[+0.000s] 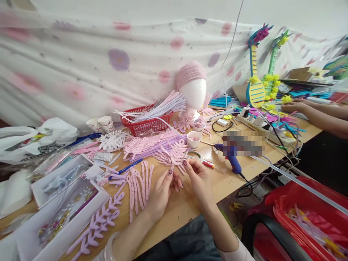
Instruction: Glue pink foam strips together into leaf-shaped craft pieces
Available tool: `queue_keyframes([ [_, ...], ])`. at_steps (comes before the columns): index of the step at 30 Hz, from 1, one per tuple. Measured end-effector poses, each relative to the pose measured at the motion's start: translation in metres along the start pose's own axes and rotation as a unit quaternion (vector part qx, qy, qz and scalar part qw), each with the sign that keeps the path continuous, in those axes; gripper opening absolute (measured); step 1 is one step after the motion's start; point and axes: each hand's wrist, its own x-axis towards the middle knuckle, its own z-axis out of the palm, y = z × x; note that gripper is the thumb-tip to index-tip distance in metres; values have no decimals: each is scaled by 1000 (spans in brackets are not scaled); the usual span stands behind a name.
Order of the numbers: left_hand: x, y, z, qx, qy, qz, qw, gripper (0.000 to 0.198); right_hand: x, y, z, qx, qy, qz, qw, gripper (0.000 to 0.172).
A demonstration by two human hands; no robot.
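Note:
My left hand (pixel 162 189) is closed in a pinch over the table's front part, with a short pale pink pipe cleaner (pixel 173 166) at its fingertips. Close beside it, my right hand (pixel 199 183) pinches thumb against fingers; whatever is between them is too small to make out. Just beyond both hands lies a heap of pink pipe cleaner leaf sprigs (pixel 174 150). Pink twisted strips with looped ends (pixel 140 185) are laid out left of my left hand, and purple leaf sprigs (pixel 102 221) lie nearer me.
A blue glue gun (pixel 233 161) and a paper cup (pixel 194 139) stand right of the heap. Behind are a red basket (pixel 148 126) and a foam head (pixel 193 92). White bead boxes (pixel 89 214) sit left. Another person's arms (pixel 312 108) reach in at right, past a power strip (pixel 255 127).

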Motion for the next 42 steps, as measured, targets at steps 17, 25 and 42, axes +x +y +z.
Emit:
queue_keyframes([
  [17,-1,0,1,-12,-17,8,1000,33,-3,1,2,-74,22,-39,996,23],
  [25,-3,-2,0,-18,-39,8,999,30,-3,1,4,-82,32,-48,995,23],
  [42,-2,-5,-2,-28,-51,9,998,29,-2,3,2,-111,28,-58,992,22],
])
